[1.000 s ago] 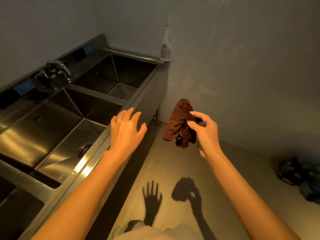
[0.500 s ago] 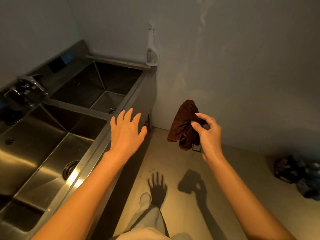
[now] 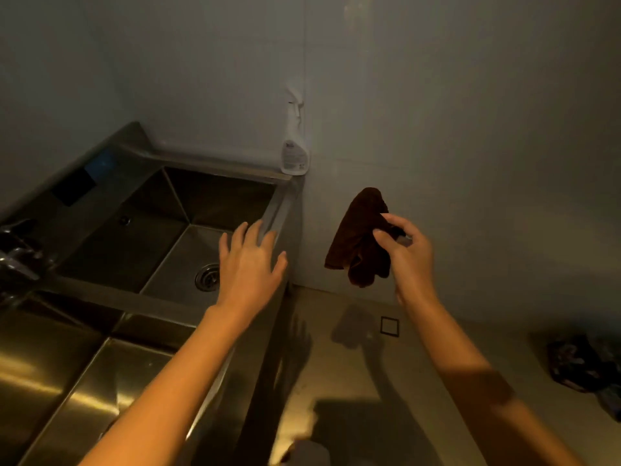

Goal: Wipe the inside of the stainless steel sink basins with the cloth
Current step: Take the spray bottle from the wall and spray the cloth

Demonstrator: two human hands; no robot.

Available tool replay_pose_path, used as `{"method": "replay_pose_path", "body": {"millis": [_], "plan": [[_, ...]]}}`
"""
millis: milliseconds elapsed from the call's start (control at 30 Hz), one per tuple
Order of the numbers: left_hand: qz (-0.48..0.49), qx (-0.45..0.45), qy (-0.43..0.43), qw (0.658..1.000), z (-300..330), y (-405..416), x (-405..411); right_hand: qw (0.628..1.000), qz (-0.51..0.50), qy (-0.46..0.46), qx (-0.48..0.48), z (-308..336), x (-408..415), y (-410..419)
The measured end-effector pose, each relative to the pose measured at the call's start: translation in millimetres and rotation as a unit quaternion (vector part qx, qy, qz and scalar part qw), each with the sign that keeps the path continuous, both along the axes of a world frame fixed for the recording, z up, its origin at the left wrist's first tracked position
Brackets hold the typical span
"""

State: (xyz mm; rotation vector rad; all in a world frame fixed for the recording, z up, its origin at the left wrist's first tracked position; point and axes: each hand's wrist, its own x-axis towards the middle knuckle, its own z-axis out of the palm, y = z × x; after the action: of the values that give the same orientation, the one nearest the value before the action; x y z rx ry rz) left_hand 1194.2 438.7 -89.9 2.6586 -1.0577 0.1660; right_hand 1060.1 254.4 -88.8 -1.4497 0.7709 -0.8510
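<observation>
Pinched between thumb and fingertips of the right hand (image 3: 411, 255), the brown cloth (image 3: 361, 237) hangs in the air, clear of the sink and over the floor. Cloth: dark brown, soft and napped like terry or microfibre, bunched at the pinch, with one fold standing above the fingers and two or three loose lobes drooping below them. No part of it touches the wall or the steel.

Left of the grip, the left hand (image 3: 250, 264) is spread flat, fingers apart, palm down, holding nothing; it hovers above the front rim of the far sink basin (image 3: 215, 200). Whether it touches the rim cannot be told.

Far basin: brushed stainless steel, rectangular, with creased sloping walls and a round ribbed drain strainer (image 3: 207, 277) in its bottom, just left of the open hand. Lower left of the grip, a second basin (image 3: 60, 381), of the same steel, shows bright warm reflections. A steel divider separates the two.

Above and left of the grip, a white plastic trigger spray bottle (image 3: 294, 153) stands on the back corner of the sink ledge against the pale smooth wall. Below the grip, a small square floor drain (image 3: 389, 326) is set in the smooth floor. Lower right of the grip lies a dark crumpled bundle (image 3: 584, 368), too dim to identify.
</observation>
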Motion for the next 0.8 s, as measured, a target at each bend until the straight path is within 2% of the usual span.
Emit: {"method": "replay_pose_path", "body": {"millis": [367, 800], "plan": [[-0.001, -0.021, 0.022, 1.000, -15.4, -93.0, 82.9, 1.000, -0.002, 0.015, 0.025, -11.7, 82.5, -88.6], [0.083, -0.027, 0.013, 0.996, -12.1, -219.5, 141.0, 0.995, 0.097, 0.026, -0.001, -2.7, 164.9, -211.1]]}}
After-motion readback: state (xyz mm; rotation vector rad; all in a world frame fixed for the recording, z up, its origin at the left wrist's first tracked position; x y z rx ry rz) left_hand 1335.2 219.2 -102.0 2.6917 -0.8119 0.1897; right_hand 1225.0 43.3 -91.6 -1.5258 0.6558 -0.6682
